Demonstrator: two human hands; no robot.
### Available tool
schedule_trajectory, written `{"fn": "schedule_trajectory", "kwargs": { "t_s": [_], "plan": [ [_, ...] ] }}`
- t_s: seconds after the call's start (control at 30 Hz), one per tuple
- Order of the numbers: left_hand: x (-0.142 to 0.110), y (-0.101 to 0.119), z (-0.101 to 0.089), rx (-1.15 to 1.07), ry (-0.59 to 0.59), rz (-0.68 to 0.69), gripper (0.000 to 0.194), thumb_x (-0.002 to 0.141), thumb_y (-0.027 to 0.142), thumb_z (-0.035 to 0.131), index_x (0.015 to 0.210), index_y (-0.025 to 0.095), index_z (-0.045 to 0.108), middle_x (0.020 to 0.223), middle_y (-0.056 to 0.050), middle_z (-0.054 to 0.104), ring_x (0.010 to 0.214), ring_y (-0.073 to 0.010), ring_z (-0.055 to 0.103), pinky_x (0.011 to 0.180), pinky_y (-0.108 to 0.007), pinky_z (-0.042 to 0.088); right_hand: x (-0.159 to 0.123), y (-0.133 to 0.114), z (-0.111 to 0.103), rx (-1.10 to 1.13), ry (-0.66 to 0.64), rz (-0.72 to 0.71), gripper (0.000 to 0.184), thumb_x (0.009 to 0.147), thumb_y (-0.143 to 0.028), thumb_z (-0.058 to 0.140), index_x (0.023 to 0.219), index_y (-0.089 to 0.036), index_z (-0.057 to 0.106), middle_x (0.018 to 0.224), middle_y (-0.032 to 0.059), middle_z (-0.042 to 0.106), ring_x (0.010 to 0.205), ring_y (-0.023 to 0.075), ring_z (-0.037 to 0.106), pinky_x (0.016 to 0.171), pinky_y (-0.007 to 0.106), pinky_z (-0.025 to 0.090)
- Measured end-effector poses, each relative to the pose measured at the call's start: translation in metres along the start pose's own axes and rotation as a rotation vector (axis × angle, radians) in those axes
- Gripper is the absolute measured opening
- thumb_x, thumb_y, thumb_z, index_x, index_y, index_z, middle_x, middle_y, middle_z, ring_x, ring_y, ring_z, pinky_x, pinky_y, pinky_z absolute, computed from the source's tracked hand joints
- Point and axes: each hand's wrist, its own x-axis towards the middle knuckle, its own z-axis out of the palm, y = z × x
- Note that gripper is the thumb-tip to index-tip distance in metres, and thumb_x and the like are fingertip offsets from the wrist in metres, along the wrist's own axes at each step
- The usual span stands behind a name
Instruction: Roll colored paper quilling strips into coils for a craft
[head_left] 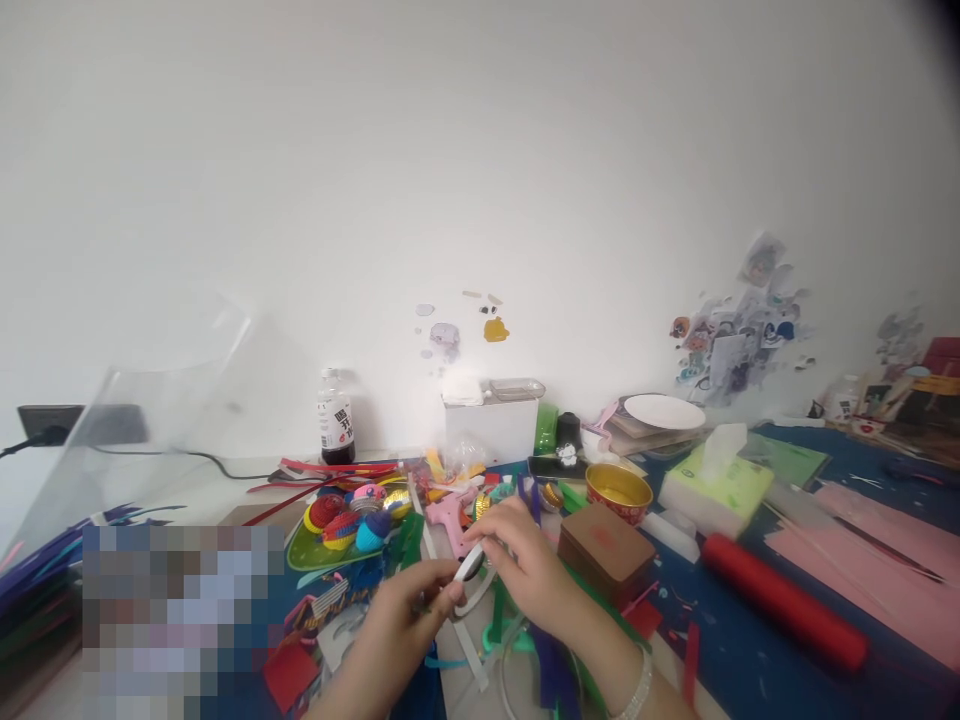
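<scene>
Hands: two; left hand (409,615) and right hand (529,565), each grip narrow, holding one white piece (469,566)
White piece: one, above the desk (679,590)
Pink glue gun (450,520): one, just beyond the hands
Gold-red bowl (619,492): one
Red roll (784,602): one, right side

Bottle (337,418): near the tabletop's (679,590) back edge, left of the box
Box (491,432): by the back edge, near its middle, a clear tray (517,388) on top
Balls (370,531): on a dish (301,556), left of the glue gun (448,524)
Bowl (619,490): behind the stacked blocks (606,545), left of the tissue pack (716,488)
Plate (664,411): on boards (637,436) near the back edge, behind the tissue pack
Roll (784,602): before the tissue pack, left of the sheets (870,565) toward the right
</scene>
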Motion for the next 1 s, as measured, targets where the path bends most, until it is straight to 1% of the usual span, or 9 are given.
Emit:
{"fn": "schedule_trajectory", "kwargs": {
  "t_s": [0.07,0.17,0.3,0.4,0.53,0.63,0.77,0.9,1.0],
  "plan": [
    [-0.002,0.001,0.004,0.008,-0.023,-0.005,0.024,0.079,0.037,0.049,0.072,0.019,0.063,0.064,-0.001,0.064,0.061,-0.0158,0.056,0.057,-0.022,0.045,0.000,0.001,0.003,-0.029,0.043,-0.011,0.019,0.086,-0.011,0.042,0.092,-0.022,0.056,0.086,0.0024,0.058,0.088,0.0178,0.048,0.079,0.033,0.041],
    [-0.003,0.002,0.006,0.038,0.053,-0.005,0.020,0.076,0.035,0.053,0.067,0.019,0.059,0.062,0.000,0.060,0.058,-0.0144,0.053,0.055,-0.021,0.043,0.000,-0.002,0.009,-0.103,0.101,-0.019,0.012,0.082,-0.011,0.049,0.084,-0.021,0.056,0.087,0.0029,0.057,0.088,0.0189,0.047,0.079,0.035,0.040],
    [-0.003,0.000,0.006,0.057,0.125,-0.023,0.019,0.075,0.037,0.055,0.067,0.019,0.058,0.060,0.002,0.057,0.056,-0.0139,0.051,0.052,-0.021,0.042,-0.002,-0.008,0.016,-0.124,0.063,-0.017,0.011,0.078,-0.010,0.054,0.078,-0.021,0.056,0.080,0.0020,0.057,0.081,0.0185,0.048,0.073,0.033,0.040],
    [-0.003,-0.003,0.006,0.077,0.147,-0.031,0.020,0.074,0.038,0.056,0.066,0.020,0.058,0.058,0.002,0.056,0.055,-0.0139,0.051,0.050,-0.021,0.041,-0.003,-0.010,0.020,-0.097,0.084,0.010,0.014,0.077,-0.008,0.054,0.079,-0.021,0.056,0.079,0.0016,0.057,0.080,0.0186,0.048,0.072,0.033,0.040],
    [-0.004,-0.005,0.007,0.149,0.154,-0.005,0.017,0.073,0.035,0.057,0.065,0.020,0.056,0.058,0.003,0.057,0.054,-0.0136,0.051,0.050,-0.021,0.041,-0.003,-0.011,0.023,-0.063,0.117,0.046,0.017,0.076,-0.004,0.053,0.074,-0.021,0.055,0.074,0.0005,0.056,0.078,0.0179,0.048,0.070,0.031,0.040],
    [-0.005,-0.005,0.007,0.213,0.152,0.017,0.016,0.073,0.034,0.057,0.065,0.020,0.056,0.059,0.003,0.058,0.054,-0.0135,0.051,0.051,-0.021,0.041,-0.002,-0.012,0.022,-0.058,0.096,0.063,0.017,0.077,-0.005,0.052,0.071,-0.020,0.052,0.073,0.0002,0.054,0.078,0.0175,0.048,0.070,0.030,0.039],
    [-0.005,-0.007,0.005,0.242,0.160,0.029,0.018,0.075,0.037,0.056,0.068,0.021,0.057,0.061,0.002,0.059,0.055,-0.0139,0.052,0.052,-0.021,0.042,-0.003,-0.014,0.020,-0.055,0.063,0.073,0.014,0.081,-0.009,0.048,0.072,-0.020,0.049,0.074,0.0011,0.052,0.078,0.0176,0.046,0.068,0.029,0.039],
    [-0.004,-0.012,0.004,0.239,0.216,0.007,0.021,0.075,0.042,0.055,0.075,0.021,0.060,0.065,0.001,0.062,0.058,-0.0153,0.054,0.053,-0.022,0.044,-0.005,-0.015,0.021,0.033,0.042,0.068,0.012,0.084,-0.013,0.044,0.076,-0.020,0.048,0.079,0.0017,0.052,0.080,0.0167,0.048,0.071,0.030,0.041],
    [-0.003,-0.013,0.004,0.210,0.197,-0.007,0.021,0.076,0.040,0.054,0.078,0.021,0.061,0.068,0.000,0.063,0.060,-0.0159,0.056,0.054,-0.022,0.044,-0.006,-0.015,0.021,0.118,0.080,0.120,0.010,0.083,-0.012,0.046,0.087,-0.020,0.050,0.085,0.0020,0.053,0.079,0.0155,0.050,0.073,0.029,0.043]
  ]
}}
